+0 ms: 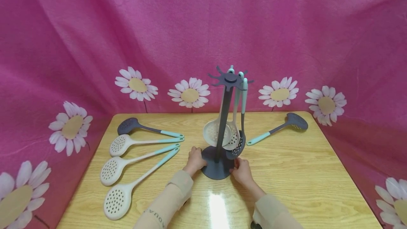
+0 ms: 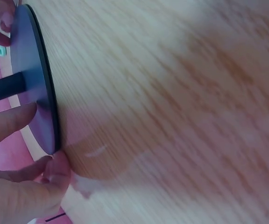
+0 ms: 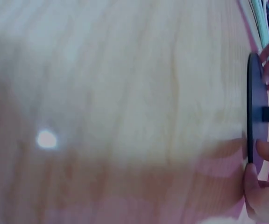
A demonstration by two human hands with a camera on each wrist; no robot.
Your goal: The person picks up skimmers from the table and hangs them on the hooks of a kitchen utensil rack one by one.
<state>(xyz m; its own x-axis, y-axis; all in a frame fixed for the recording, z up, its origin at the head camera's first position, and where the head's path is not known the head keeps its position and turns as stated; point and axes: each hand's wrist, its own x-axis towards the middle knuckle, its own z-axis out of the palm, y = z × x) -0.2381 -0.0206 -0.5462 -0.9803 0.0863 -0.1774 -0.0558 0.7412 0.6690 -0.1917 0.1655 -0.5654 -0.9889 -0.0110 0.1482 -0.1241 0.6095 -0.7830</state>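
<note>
A dark grey utensil stand (image 1: 226,116) with a hooked top and a round base (image 1: 216,173) stands upright on the table. My left hand (image 1: 195,160) grips the base's left edge; in the left wrist view, its thumb lies on the upper face and its other fingertips are at the rim. At the opposite edge, my right hand (image 1: 242,172) pinches the base, thumb on top, as the right wrist view shows. From the hooks hang a pale round-headed utensil (image 1: 210,133), a pale skimmer (image 1: 234,138) and a dark slotted utensil (image 1: 240,146), with mint handles.
Left of the stand lie a dark skimmer (image 1: 127,125) and three white skimmers, the nearest (image 1: 117,200) by the table's front left. A dark slotted turner (image 1: 296,121) lies at the back right. Behind the wooden table (image 1: 295,172) hangs a pink flowered cloth (image 1: 178,38).
</note>
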